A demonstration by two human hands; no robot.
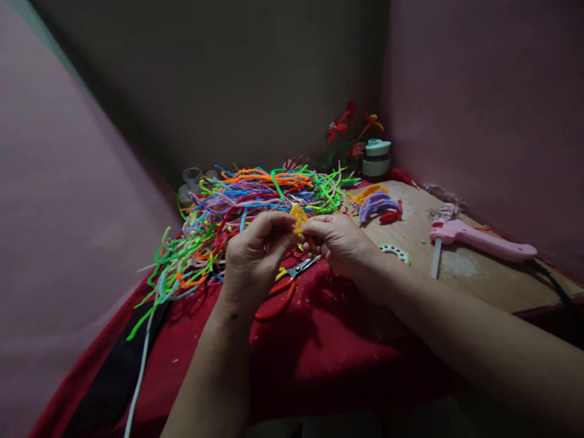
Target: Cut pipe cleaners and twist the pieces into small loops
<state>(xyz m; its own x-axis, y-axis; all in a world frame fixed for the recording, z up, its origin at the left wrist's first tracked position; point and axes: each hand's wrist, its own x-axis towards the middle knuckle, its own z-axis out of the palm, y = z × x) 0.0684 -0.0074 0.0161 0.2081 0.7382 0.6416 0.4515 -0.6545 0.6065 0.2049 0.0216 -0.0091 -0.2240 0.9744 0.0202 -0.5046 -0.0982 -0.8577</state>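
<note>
Between my two hands, above the red cloth, is a yellow pipe cleaner [298, 214] bent into a small looped shape. My left hand [258, 246] pinches it from the left with thumb and forefinger. From the right, my right hand [340, 240] is closed on the same piece, its fingertips almost meeting those of the left. A bit of darker yellow shows below the right fingertips. Under the hands lie scissors [305, 266] with red handles, partly covered by my left hand. Behind them spreads a big heap of coloured pipe cleaners [269, 182].
A pink glue gun [483, 240] with a glue stick rests on a brown board [456, 286] at right. Purple pipe cleaners [376, 207] and a round white holed disc [395, 252] lie nearer. A lidded jar [376, 159] and red flowers [337, 126] stand behind. A white cord [143, 359] hangs at left.
</note>
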